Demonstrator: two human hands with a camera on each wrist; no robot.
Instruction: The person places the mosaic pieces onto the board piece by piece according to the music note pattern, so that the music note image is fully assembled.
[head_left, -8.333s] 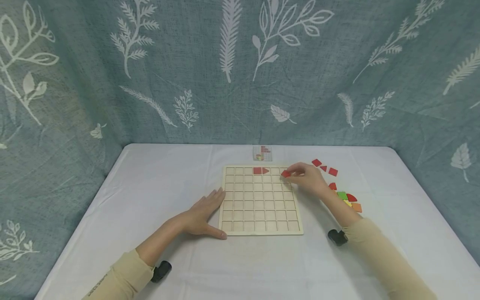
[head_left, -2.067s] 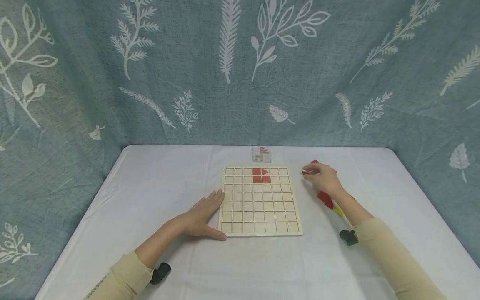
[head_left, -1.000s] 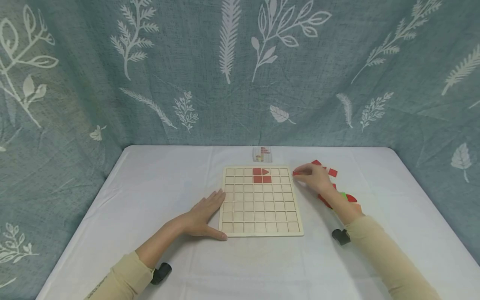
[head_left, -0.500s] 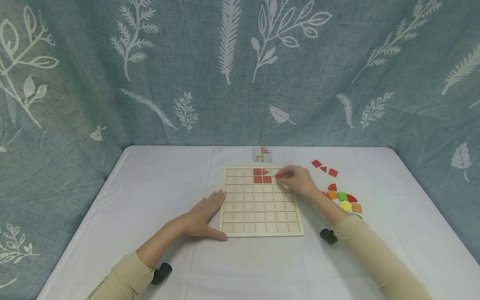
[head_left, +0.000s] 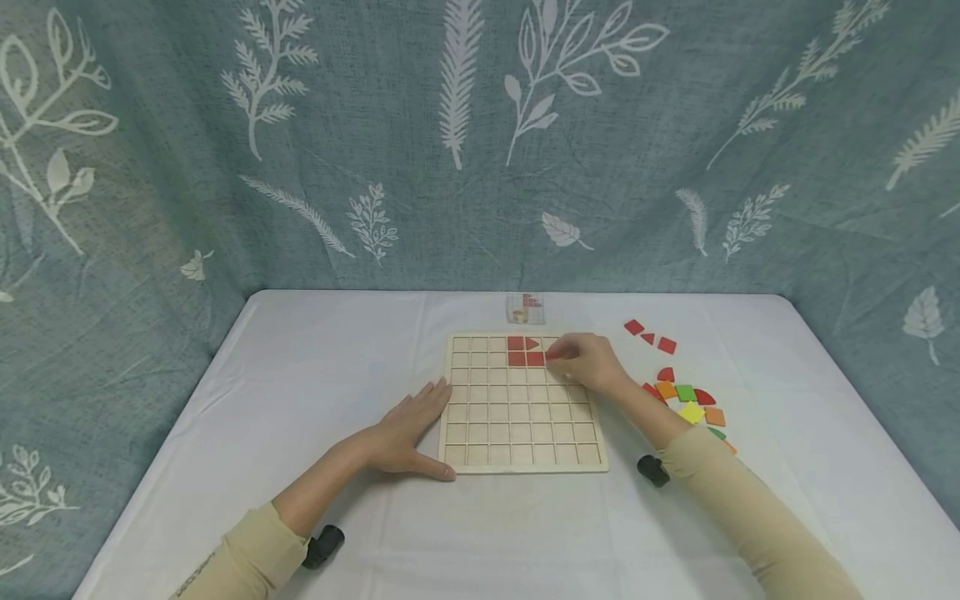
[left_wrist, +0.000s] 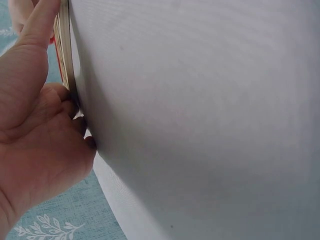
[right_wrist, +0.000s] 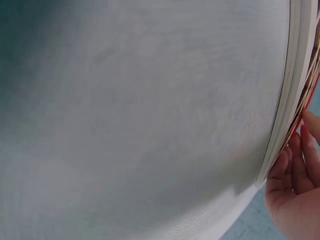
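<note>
A wooden grid board [head_left: 520, 432] lies on the white table. My left hand [head_left: 405, 429] rests at its left side, fingers and thumb spread along the edge; the left wrist view shows the fingertips at the board's side. In the top row sit a red square tile [head_left: 516, 342] and a red triangle tile [head_left: 532, 343]. Below them are two red squares [head_left: 517, 358]. My right hand [head_left: 591, 362] pinches a small red tile [head_left: 551, 356] just right of those squares, in the second row; the fingers partly hide it. Red shows at these fingertips in the right wrist view too.
Behind the board lies a small pattern card [head_left: 525, 308]. Three loose red tiles [head_left: 666, 345] lie at the back right. Nearer, beside my right forearm, is a cluster of red, orange, green and yellow tiles [head_left: 691, 412]. A patterned curtain [head_left: 480, 225] hangs behind the table.
Two red squares have come into the second row since the oldest frame. Lately my right hand has carried a red tile leftward from the loose pieces onto the board. My left hand stays put.
</note>
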